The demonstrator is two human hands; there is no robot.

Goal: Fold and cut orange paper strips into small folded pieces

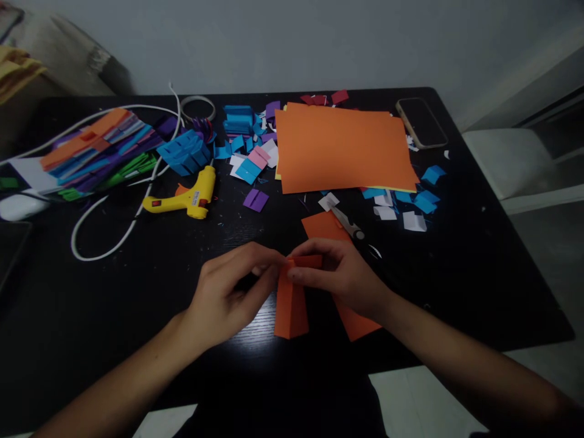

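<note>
My left hand point(228, 292) and my right hand point(340, 274) meet over the front middle of a black table point(91, 316). Both pinch the top of a folded orange paper strip point(291, 304), fingers pressed on its upper fold. The strip hangs down toward me between the hands. Under my right hand lies another orange paper piece point(358, 322), flat on the table. A pair of scissors point(349, 225) rests just beyond my right hand, on that piece's far end.
A stack of orange sheets point(342, 146) lies at the back middle, a phone point(420, 123) to its right. A yellow glue gun point(182, 198) with a white cord sits to the left. Folded coloured paper pieces point(104, 152) and blue, white, purple scraps are scattered around.
</note>
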